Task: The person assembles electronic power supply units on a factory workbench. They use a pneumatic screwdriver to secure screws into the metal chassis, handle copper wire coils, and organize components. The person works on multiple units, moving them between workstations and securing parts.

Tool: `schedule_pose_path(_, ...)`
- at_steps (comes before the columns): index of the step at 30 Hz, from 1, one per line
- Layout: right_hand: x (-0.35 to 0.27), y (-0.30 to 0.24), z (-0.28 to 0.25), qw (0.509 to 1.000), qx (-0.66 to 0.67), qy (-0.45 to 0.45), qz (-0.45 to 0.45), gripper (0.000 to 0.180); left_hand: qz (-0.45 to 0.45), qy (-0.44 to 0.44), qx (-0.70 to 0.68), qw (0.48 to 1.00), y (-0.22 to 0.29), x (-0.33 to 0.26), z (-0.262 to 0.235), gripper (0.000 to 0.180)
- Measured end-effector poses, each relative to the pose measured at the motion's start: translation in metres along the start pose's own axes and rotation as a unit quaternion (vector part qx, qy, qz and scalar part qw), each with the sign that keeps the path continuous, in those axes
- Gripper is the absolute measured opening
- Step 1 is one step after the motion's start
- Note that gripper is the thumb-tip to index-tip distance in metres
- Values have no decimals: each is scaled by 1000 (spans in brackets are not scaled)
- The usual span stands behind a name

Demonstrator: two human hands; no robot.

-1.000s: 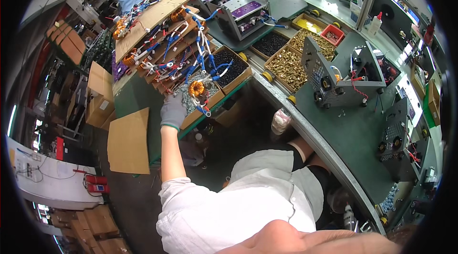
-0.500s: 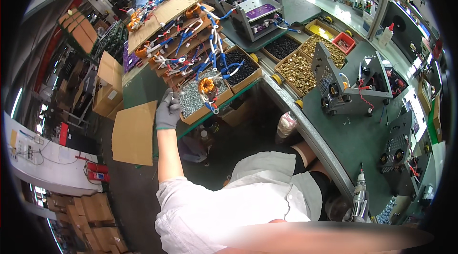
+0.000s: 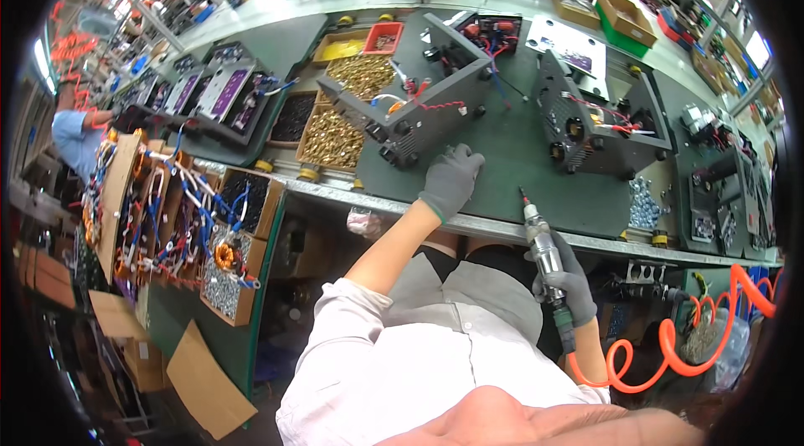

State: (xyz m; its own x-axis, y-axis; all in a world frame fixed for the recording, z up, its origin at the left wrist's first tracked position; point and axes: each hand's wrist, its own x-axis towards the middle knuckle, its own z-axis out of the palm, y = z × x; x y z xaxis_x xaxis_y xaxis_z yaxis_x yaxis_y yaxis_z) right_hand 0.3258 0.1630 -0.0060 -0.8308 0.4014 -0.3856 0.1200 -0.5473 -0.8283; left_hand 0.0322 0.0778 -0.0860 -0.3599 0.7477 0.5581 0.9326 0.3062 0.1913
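Observation:
My left hand [image 3: 452, 181], in a grey glove, hovers over or rests on the green work surface at its near edge. Its fingers are curled together; anything between them is too small to make out. Just beyond it stands an L-shaped dark metal chassis [image 3: 435, 107] with red wires, tilted in my view. My right hand [image 3: 574, 285], also gloved, is wrapped round a silver power screwdriver [image 3: 544, 252], its bit pointing away from me over the surface. A second dark chassis [image 3: 590, 128] with round black feet stands farther right.
Trays of brass fasteners [image 3: 332, 140] and black screws [image 3: 293, 117] lie left of the chassis. A box of silver screws [image 3: 222, 293] sits beside a cardboard rack of wired coils [image 3: 159, 203]. An orange coiled hose [image 3: 670, 345] hangs at right. Another person [image 3: 75, 136] is at far left.
The view has swung right. My left hand has moved from the silver screw box to the green surface by the chassis. The screwdriver in my right hand now points over the work surface.

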Motion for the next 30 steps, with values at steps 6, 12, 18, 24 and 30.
schedule_pose_path(6, 11, 13, -15, 994, 43, -23, 97, 53, -66, 101, -146, 982, -10, 15, -37, 16)
schedule_pose_path(12, 34, 16, -16, 987, 38, -127, 96, 50, -308, -25, -300, 903, -20, -12, -62, 24)
schedule_pose_path(18, 41, 12, 1, 982, 42, -142, 117, 55, -202, -126, -98, 966, -5, 4, -30, 35)
schedule_pose_path(24, 32, 9, 2, 982, 31, -142, 120, 65, -249, -182, -138, 941, -15, 17, -10, 30)
schedule_pose_path(30, 36, -10, 27, 982, -14, -165, 91, 75, -291, -42, -327, 898, -15, -3, -28, 32)
